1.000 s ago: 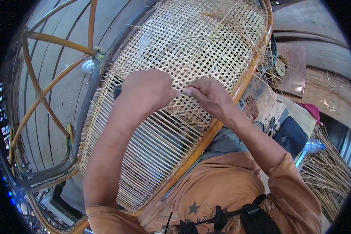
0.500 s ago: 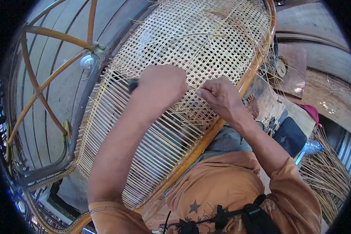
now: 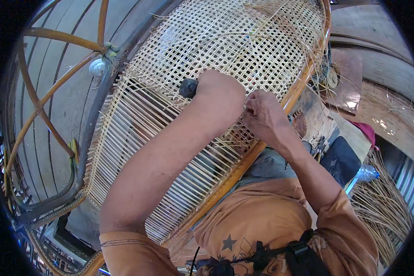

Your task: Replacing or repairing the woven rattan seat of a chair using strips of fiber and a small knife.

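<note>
Orange cloth makes up the shirt [image 3: 253, 202] close by, with a dark star [image 3: 228, 242] and a black strap [image 3: 301, 255] on its front. Next, over the woven cane sheet [image 3: 207, 48], the right hand [image 3: 263, 112] has its fingers curled in. The left hand [image 3: 221, 88] is just beside it, with its back up, and a stubby black thing [image 3: 188, 88] pokes out on its left. The fingers are too hidden, so I cannot tell if either hand is clamped on anything. The sheet lies under both hands, with a shiny wooden rim [image 3: 234, 178] along its right edge. Low down, its thin strips [image 3: 124, 126] run mostly one way; higher up they cross and leave lots of small holes. Past the rim, on the right, are a black pad [image 3: 340, 156], a clear bottle [image 3: 367, 173], a pile of long canes [image 3: 386, 209] and a red cloth [image 3: 367, 131]. Far to the left, brown poles [image 3: 66, 38] cross above grey boards [image 3: 62, 103].
</note>
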Demonstrator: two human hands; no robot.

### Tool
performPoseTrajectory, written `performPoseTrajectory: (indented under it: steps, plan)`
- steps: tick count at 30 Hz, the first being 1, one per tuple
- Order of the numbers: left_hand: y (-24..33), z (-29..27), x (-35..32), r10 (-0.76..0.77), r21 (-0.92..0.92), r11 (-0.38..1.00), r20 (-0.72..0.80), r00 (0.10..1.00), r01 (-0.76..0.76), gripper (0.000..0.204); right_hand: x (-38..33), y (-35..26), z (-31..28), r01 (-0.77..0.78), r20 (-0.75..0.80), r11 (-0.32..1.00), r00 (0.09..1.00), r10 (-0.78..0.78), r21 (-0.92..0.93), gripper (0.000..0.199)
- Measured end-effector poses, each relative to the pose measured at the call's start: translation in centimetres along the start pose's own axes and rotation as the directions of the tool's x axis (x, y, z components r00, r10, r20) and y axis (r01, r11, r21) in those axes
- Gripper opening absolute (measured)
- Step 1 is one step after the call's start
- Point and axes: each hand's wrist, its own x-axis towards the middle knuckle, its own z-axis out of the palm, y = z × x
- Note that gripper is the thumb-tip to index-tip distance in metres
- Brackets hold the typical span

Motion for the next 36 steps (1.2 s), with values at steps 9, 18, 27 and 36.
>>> performPoseTrajectory:
  steps: [9, 18, 27, 36]
  plan:
    - [-1.2, 3.0, -0.6, -0.081, -0.141, 0.988, -0.169, 0.982, 0.057, 0.025, -0.4, -1.3, 1.0, -0.054, -0.054, 0.935, 0.998, 0.037, -0.349, 0.011]
    - [-3.3, 2.3, -2.8, -0.235, -0.137, 0.966, -0.108, 0.966, 0.219, 0.033, 0.5, -0.5, 0.6, 0.132, -0.150, 0.976, 0.976, -0.159, -0.175, 0.008]
    - [-3.4, 0.9, -5.1, -0.264, -0.193, 0.955, -0.197, 0.944, 0.227, 0.033, 1.4, -2.6, 0.5, -0.023, -0.029, 0.983, 0.999, 0.028, 0.183, 0.015]
    - [-1.9, 1.0, -2.4, -0.139, -0.087, 0.987, -0.062, 0.988, 0.133, 0.018, 1.0, -1.9, 0.1, -0.070, 0.004, 0.995, 0.997, 0.071, -0.068, 0.017]
